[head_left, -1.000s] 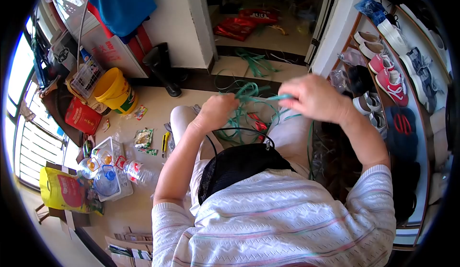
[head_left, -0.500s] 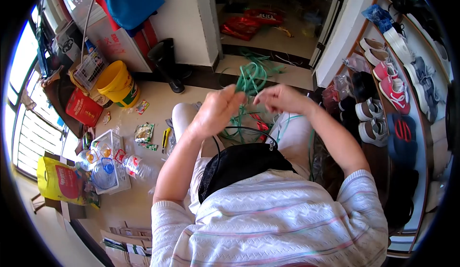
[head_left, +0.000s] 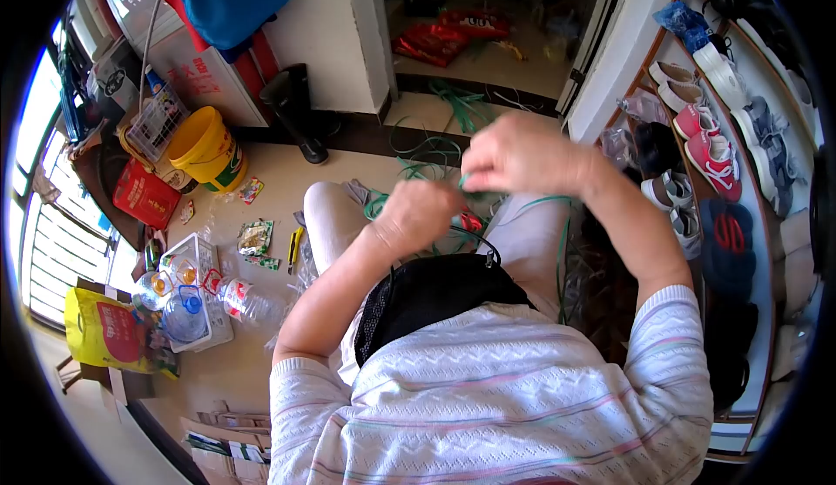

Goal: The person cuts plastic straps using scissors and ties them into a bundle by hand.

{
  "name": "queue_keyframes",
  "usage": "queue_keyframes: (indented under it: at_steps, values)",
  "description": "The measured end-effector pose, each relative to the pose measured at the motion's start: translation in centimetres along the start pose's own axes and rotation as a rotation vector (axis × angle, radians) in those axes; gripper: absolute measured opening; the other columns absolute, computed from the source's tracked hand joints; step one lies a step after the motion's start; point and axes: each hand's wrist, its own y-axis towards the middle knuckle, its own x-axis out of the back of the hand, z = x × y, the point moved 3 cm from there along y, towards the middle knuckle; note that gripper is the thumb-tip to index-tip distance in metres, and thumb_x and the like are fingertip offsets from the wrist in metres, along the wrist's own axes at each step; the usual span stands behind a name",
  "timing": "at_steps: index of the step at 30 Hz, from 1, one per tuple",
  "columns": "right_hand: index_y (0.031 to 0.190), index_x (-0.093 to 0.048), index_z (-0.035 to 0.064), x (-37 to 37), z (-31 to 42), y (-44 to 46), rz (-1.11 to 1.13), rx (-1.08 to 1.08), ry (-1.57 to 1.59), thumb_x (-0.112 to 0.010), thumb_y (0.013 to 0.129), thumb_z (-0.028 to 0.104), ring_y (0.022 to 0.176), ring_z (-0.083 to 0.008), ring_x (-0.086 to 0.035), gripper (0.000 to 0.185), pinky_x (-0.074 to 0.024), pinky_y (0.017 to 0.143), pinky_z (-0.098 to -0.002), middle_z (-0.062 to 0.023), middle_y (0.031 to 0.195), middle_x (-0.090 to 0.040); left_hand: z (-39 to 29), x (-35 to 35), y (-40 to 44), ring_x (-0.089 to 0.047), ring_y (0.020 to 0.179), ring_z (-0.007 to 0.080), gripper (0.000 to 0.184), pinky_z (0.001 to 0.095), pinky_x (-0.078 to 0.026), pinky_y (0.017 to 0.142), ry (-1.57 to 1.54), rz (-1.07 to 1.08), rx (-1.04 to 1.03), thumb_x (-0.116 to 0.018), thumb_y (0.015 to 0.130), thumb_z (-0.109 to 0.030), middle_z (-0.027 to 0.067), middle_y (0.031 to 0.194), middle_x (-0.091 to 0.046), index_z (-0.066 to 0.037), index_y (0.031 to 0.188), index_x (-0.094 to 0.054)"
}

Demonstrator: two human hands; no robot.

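Both hands are raised over my lap, close together, working on green plastic strap. My left hand (head_left: 421, 215) is closed, palm down, with green strap showing around and behind it; its fingertips are partly hidden. Just right of it and a little higher, my right hand (head_left: 522, 156) is closed in a pinch with a bit of strap at its fingertips. Loose loops of green strap (head_left: 427, 147) trail between my knees toward the doorway. Another length runs down beside my right thigh. A black waist bag (head_left: 448, 302) rests on my lap.
To the left stand a yellow bucket (head_left: 207, 150), a white crate (head_left: 213, 298) with plastic bottles and a yellow bag (head_left: 109, 333). A yellow utility knife (head_left: 294, 248) lies by my left leg. A shoe rack (head_left: 688, 189) lines the right side; black boots (head_left: 294, 115) stand ahead.
The bunched green strap held up in my left hand has dropped out of sight or spread lower. My left hand moved down and right; my right hand rose slightly and closed.
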Motion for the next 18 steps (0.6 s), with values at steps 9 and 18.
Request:
queue_keyframes:
  at_steps: [9, 18]
  values:
    - [0.081, -0.067, 0.0105, -8.9, -7.4, -1.6, 0.005, -0.433, 0.806, -0.058, 0.086, 0.032, 0.050, -0.0086, -0.047, 0.024, -0.0389, 0.048, -0.0262, -0.0007, 0.067, -0.062, 3.9, 3.8, -1.3, -0.053, 0.057, 0.0348, 0.027, 0.0359, -0.043, 0.055, -0.658, -0.362, 0.439, -0.052, 0.088, -0.023, 0.0193, 0.064, -0.055, 0.002, 0.079, -0.052]
    - [0.072, -0.062, 0.0039, 0.1, -1.6, 0.4, -0.032, -0.025, 0.255, -0.062, 0.078, 0.019, 0.056, -0.0218, -0.055, 0.017, -0.0430, 0.054, -0.0315, -0.0097, 0.060, -0.057, 3.5, -2.9, -0.2, -0.060, 0.064, 0.0364, 0.013, 0.0438, -0.047, 0.053, 0.038, 0.034, 0.048, -0.050, 0.075, -0.006, 0.0197, 0.065, -0.058, -0.003, 0.088, -0.051]
